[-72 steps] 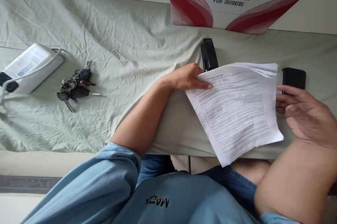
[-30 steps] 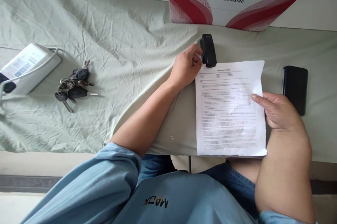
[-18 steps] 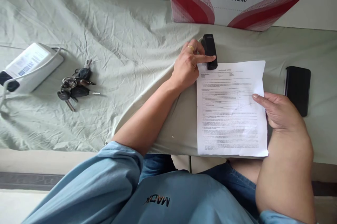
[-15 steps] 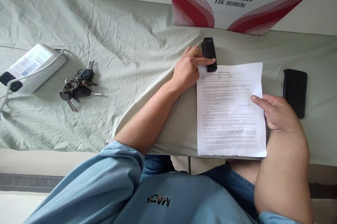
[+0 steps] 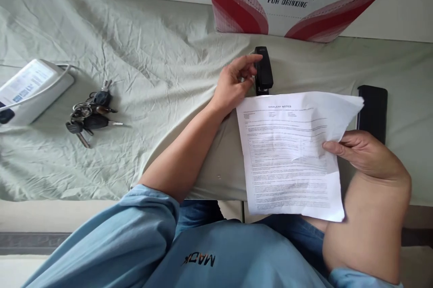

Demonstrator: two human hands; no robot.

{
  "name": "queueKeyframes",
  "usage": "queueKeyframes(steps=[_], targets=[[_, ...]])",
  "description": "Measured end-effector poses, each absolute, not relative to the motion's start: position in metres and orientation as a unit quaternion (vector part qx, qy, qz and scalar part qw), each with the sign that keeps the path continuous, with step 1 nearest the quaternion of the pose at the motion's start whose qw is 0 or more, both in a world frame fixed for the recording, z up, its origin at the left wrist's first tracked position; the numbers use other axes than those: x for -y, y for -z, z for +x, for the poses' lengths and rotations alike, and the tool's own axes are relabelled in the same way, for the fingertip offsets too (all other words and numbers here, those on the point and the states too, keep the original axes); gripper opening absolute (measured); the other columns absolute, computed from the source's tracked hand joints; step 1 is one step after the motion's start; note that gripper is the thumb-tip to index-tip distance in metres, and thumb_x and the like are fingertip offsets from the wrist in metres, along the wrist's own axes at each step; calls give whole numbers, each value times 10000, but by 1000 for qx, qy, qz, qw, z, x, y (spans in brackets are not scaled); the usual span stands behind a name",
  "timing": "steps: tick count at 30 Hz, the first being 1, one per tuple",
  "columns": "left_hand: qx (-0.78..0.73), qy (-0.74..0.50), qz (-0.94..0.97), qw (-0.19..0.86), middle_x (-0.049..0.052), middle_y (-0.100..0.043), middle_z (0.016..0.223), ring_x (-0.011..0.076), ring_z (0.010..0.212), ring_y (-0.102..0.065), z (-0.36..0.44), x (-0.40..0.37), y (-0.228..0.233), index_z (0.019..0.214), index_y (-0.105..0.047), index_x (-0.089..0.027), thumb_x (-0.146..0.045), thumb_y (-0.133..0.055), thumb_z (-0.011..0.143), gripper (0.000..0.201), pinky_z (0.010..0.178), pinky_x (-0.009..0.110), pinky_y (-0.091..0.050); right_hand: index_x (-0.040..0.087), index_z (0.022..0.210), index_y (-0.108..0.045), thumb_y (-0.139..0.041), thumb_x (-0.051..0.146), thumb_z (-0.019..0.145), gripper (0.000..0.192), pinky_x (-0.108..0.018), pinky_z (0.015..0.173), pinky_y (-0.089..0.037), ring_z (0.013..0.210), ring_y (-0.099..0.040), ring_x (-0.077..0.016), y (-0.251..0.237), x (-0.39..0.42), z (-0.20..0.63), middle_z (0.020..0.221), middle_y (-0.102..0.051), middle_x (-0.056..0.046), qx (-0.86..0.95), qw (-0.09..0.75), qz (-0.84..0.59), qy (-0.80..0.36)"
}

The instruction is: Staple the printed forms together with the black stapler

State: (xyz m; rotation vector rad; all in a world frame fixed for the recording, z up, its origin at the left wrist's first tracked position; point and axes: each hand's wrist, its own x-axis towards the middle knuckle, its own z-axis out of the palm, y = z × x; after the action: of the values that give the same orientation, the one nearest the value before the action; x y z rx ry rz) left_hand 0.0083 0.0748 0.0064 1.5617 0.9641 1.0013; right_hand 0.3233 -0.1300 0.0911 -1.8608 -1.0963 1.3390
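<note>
A black stapler [image 5: 264,69] stands on the cloth, its front end pointing toward me. At its left side, my left hand [image 5: 235,76] holds it loosely. The index fingertip reaches over the stapler's top edge, the thumb is beside it, and the other fingers are curled and partly hidden. My right hand [image 5: 365,153] pinches the right edge of a printed sheet [image 5: 287,157] headed "OVERLEAF NOTES", thumb on top and fingers beneath. The sheet is bowed, its top right corner lifted. Its top edge lies just below the stapler's front end.
A black phone [image 5: 373,112] lies at the right, partly covered by the sheet's corner. A red and white water carton [image 5: 291,13] stands at the back. On the left are a bunch of keys [image 5: 93,112] and a white box-shaped device [image 5: 40,89] with a cable. Wrinkled pale green cloth [image 5: 152,53] covers the table.
The sheet has come away from under the stapler toward me, and it now bends with its corner raised. My left thumb has moved off the stapler's top.
</note>
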Motion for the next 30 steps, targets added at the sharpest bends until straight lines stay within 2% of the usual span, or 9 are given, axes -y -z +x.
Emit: queueKeyframes(steps=[2,5,7,13,16,19,22,27,30], targets=[[-417,-417,601,540,89,-829,1118,220,944,-755,9,-75,-10,1257,-828,-274,-613,-734,1087,391,788,379,-582,345,795,-951,-1117,825,679,520,-597,1068,-795,948,-930,-349,-89,130,324,921,-949,-50,407,318,-705,-486],[-438,-402,559,577,79,-750,906,187,783,-672,9,-72,-19,1032,-746,-245,-958,-507,1118,757,647,362,-466,340,849,-968,-1137,795,671,517,-656,1284,-694,1073,-940,-370,-85,125,318,1025,-972,-56,366,397,-709,-454],[-436,-384,551,598,75,-695,827,167,704,-596,8,-70,-25,931,-693,-245,-1061,-429,1077,870,601,365,-413,344,884,-976,-1162,782,627,541,-663,1367,-633,1163,-936,-385,-84,119,313,1091,-981,-59,344,441,-707,-433],[-392,-328,624,591,16,-563,770,188,762,-658,5,-70,-16,988,-711,-259,-899,-826,1001,650,655,360,-525,338,938,-972,-1162,741,666,522,-661,1419,-582,1241,-928,-379,-78,110,306,1155,-983,-63,348,458,-700,-424],[-386,-327,643,575,15,-597,846,216,861,-725,6,-71,-11,1084,-716,-263,-816,-936,975,605,719,388,-591,332,1002,-977,-1171,683,679,515,-656,1410,-593,1254,-925,-365,-72,108,305,1178,-984,-55,336,468,-698,-425],[-375,-336,650,570,28,-659,900,243,918,-756,9,-68,-15,1143,-727,-269,-834,-992,916,664,726,404,-619,314,1016,-971,-1216,644,568,608,-657,1398,-600,1285,-910,-368,-66,104,304,1231,-983,-56,307,490,-711,-398],[-375,-323,654,572,29,-648,859,236,881,-732,10,-66,-21,1107,-722,-282,-905,-940,928,684,686,397,-600,299,983,-962,-1231,614,524,618,-654,1374,-622,1323,-895,-382,-63,103,304,1209,-982,-57,295,506,-720,-372],[-386,-325,643,577,0,-453,764,151,730,-606,8,-67,-19,899,-566,-253,-975,-622,1110,755,624,336,-505,270,985,-962,-1204,568,615,534,-639,1364,-629,1352,-890,-398,-62,108,311,1123,-973,-74,313,510,-717,-357],[-386,-340,634,578,-5,-433,766,130,728,-599,8,-70,-13,852,-494,-240,-953,-655,1113,776,618,311,-505,260,963,-955,-1167,564,675,469,-634,1390,-604,1391,-874,-409,-60,111,316,1104,-967,-77,326,500,-734,-324]])
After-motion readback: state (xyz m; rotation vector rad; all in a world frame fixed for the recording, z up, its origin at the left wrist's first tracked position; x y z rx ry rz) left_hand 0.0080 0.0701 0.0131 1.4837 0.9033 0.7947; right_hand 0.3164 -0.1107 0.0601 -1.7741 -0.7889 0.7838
